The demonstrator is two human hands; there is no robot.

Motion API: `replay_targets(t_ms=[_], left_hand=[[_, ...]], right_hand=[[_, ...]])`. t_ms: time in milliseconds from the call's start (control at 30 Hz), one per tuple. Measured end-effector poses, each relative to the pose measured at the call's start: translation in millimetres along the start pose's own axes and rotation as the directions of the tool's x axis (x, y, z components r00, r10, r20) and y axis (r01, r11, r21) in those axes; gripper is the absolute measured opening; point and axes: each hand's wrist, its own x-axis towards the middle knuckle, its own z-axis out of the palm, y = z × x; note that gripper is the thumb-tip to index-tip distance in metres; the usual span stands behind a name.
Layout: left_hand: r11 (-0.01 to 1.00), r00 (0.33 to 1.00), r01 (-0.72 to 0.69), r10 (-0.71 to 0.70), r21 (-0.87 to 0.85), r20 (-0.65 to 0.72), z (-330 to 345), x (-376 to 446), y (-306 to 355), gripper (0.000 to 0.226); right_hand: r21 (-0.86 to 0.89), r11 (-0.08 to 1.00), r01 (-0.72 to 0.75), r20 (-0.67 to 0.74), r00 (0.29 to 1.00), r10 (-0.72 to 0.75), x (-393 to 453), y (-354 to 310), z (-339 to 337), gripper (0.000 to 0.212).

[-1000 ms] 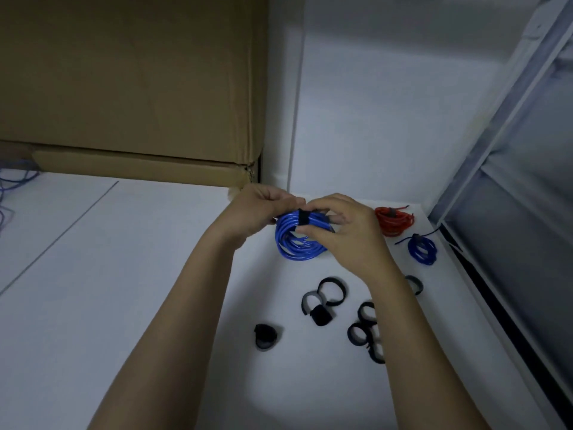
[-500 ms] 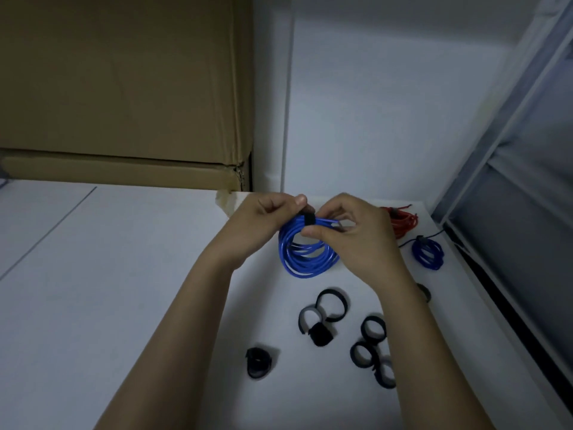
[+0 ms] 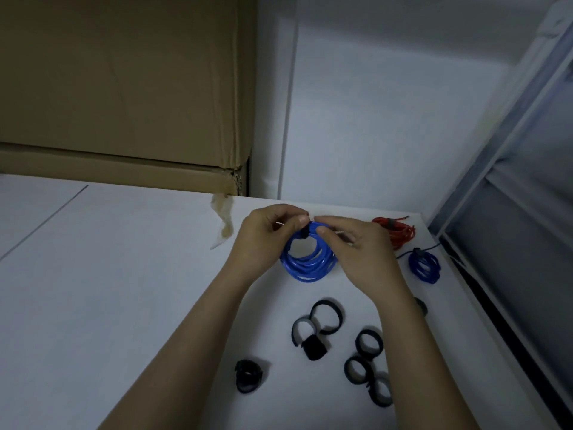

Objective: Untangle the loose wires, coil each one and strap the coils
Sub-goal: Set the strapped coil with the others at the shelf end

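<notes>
A blue wire coil (image 3: pixel 308 265) hangs above the white table (image 3: pixel 124 274), with a black strap (image 3: pixel 304 233) wrapped round its top. My left hand (image 3: pixel 263 237) pinches the coil's top just left of the strap. My right hand (image 3: pixel 356 246) pinches the coil just right of the strap. A strapped red coil (image 3: pixel 398 232) lies at the back right. A smaller dark blue strapped coil (image 3: pixel 424 266) lies just in front of it.
Several loose black and grey straps (image 3: pixel 325 316) lie on the table near me, one rolled up (image 3: pixel 248 375) at the left. A cardboard box (image 3: pixel 124 88) stands at the back left, with a strip of tape (image 3: pixel 224 225) hanging from it. A metal frame (image 3: pixel 496 212) borders the right edge.
Both hands have kept hold of the coil's top beside the strap, the fingers shifting slightly. The view has drifted a little, and the coil hangs much as before.
</notes>
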Motion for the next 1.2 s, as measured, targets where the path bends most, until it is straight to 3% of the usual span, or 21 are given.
replay_targets(t_ms=[167, 267, 333, 400, 467, 533, 600, 767, 900, 1033, 1100, 1200], left_hand=[[0.984, 0.961, 0.169, -0.175, 0.047, 0.215, 4.6, 0.0, -10.7, 0.046], [0.975, 0.902, 0.190, -0.219, 0.115, 0.372, 5.7, -3.0, -18.7, 0.051], [0.978, 0.888, 0.189, -0.207, 0.084, 0.411, 5.9, -3.4, -22.2, 0.051], [0.981, 0.902, 0.178, -0.196, 0.083, 0.385, 6.2, -2.5, -23.1, 0.052], [0.979, 0.911, 0.159, -0.194, 0.125, 0.364, 6.0, -1.1, -24.2, 0.053], [0.975, 0.905, 0.143, -0.199, 0.172, 0.376, 5.0, -0.2, -25.1, 0.053], [0.973, 0.897, 0.134, -0.200, 0.189, 0.393, 4.4, -0.2, -23.9, 0.055], [0.978, 0.908, 0.101, -0.165, 0.182, 0.386, 3.5, -3.1, -23.7, 0.039], [0.974, 0.940, 0.111, -0.167, 0.196, 0.297, -0.6, -0.4, -26.2, 0.036], [0.977, 0.963, 0.096, -0.140, 0.189, 0.232, -4.9, 1.1, -27.8, 0.025], [0.979, 0.973, 0.091, -0.127, 0.182, 0.195, -6.7, 1.6, -28.4, 0.019], [0.978, 0.984, 0.078, -0.106, 0.192, 0.145, -9.0, 2.6, -26.0, 0.015]], right_hand=[[-0.293, 0.956, -0.027, -0.095, 0.995, -0.001, -1.0, 11.2, -0.1, 0.017], [-0.389, 0.913, -0.126, -0.066, 0.992, 0.108, -3.4, 19.8, 1.4, 0.024], [-0.402, 0.902, -0.160, -0.022, 0.986, 0.165, -3.2, 22.8, -3.0, 0.040], [-0.386, 0.912, -0.138, 0.064, 0.982, 0.176, -3.0, 22.6, -9.7, 0.054], [-0.317, 0.924, -0.213, 0.154, 0.950, 0.271, -3.9, 18.6, -14.9, 0.059], [-0.262, 0.933, -0.248, 0.216, 0.927, 0.307, -4.7, 15.1, -16.2, 0.051], [-0.227, 0.953, -0.203, 0.232, 0.939, 0.255, -7.0, 12.6, -15.2, 0.042], [-0.239, 0.956, -0.170, 0.182, 0.959, 0.216, -5.6, 20.1, -18.4, 0.034], [-0.321, 0.928, -0.189, 0.099, 0.968, 0.232, 12.7, 35.5, -17.8, 0.028], [-0.581, 0.812, -0.062, -0.084, 0.996, 0.016, 12.3, 43.7, -5.7, 0.033], [-0.523, 0.850, -0.054, -0.183, 0.982, -0.050, 5.7, 43.1, 0.5, 0.032], [-0.434, 0.896, -0.097, -0.158, 0.987, 0.030, 4.1, 44.6, 5.5, 0.027]])
